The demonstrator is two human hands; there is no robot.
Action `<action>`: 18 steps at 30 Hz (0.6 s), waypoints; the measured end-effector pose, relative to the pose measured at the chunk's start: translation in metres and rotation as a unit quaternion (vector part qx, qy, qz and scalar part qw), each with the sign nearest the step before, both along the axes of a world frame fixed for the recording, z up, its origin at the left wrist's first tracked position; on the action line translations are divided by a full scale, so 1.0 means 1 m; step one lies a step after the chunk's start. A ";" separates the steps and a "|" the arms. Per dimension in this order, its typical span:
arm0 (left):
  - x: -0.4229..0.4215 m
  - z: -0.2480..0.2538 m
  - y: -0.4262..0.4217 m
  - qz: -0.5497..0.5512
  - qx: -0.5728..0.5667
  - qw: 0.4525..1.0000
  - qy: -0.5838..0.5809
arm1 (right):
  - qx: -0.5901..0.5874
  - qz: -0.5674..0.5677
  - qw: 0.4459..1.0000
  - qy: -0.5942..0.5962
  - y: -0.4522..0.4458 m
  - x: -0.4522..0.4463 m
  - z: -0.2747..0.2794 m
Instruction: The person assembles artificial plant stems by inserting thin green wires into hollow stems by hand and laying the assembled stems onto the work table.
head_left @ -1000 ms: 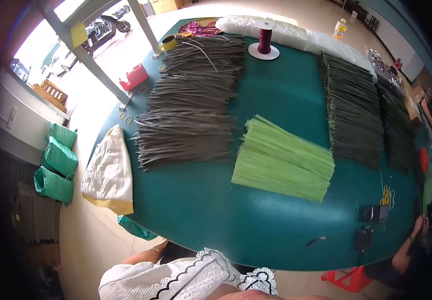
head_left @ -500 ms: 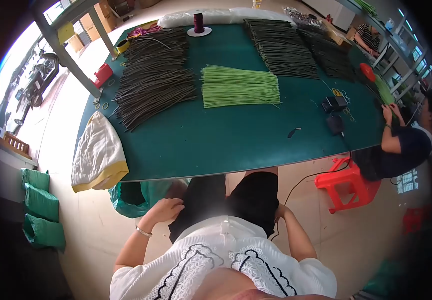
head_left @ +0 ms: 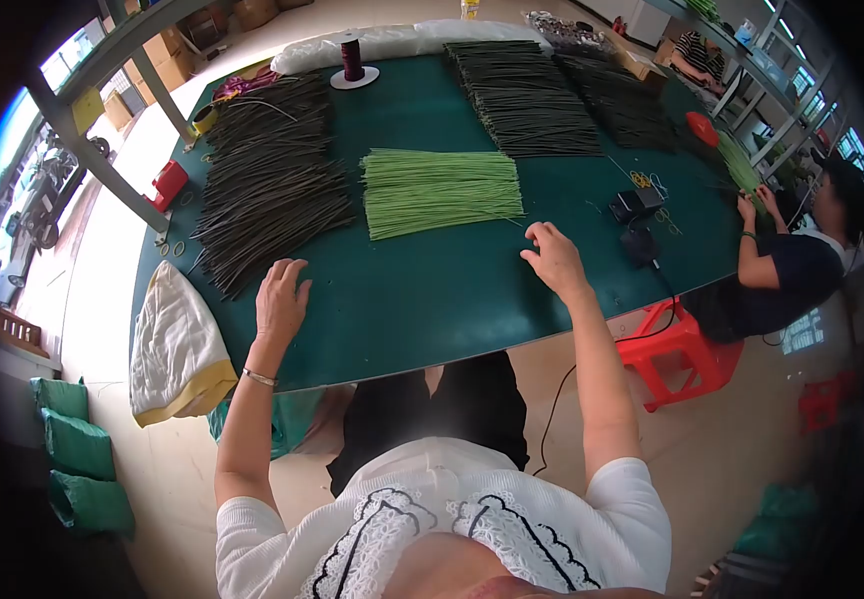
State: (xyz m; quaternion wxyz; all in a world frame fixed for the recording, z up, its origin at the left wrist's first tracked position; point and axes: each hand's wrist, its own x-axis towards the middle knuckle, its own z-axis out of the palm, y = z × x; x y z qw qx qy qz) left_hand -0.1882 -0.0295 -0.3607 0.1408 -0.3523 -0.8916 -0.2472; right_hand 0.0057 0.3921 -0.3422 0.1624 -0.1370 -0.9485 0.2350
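My left hand [head_left: 282, 299] is over the near left of the green table [head_left: 402, 309], fingers stretched and thumb apart, with nothing in it. It is nearest to a pile of dark thin stems [head_left: 267, 180]. My right hand [head_left: 555, 262] hovers at the table's middle right, fingers loosely bent and apart, holding nothing. Its fingertips are close to the lower right corner of a flat bundle of bright green thin stems [head_left: 442, 195]. That bundle lies between the dark pile and another stack of dark stems [head_left: 522, 100] farther back.
A white cloth with a yellow edge [head_left: 180, 344] hangs over the left corner. A spool [head_left: 352, 62] stands behind. On the right are a small black device [head_left: 637, 207], a corded black block [head_left: 640, 246], a red stool [head_left: 677, 364] and a co-worker [head_left: 802, 260] handling green stems.
Both my hands have risen from beside my lap to over the table, the left one forward and leftward, the right one forward. The view has shifted slightly.
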 end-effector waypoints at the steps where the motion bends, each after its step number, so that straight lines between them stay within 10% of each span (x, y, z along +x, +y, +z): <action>1: -0.014 0.000 0.000 -0.004 0.000 1.000 -0.003 | 0.061 -0.015 0.998 -0.004 0.008 -0.016 -0.004; 18: -0.013 -0.010 0.030 -0.061 -0.022 0.998 0.027 | 0.250 0.036 0.964 -0.076 0.050 -0.057 -0.016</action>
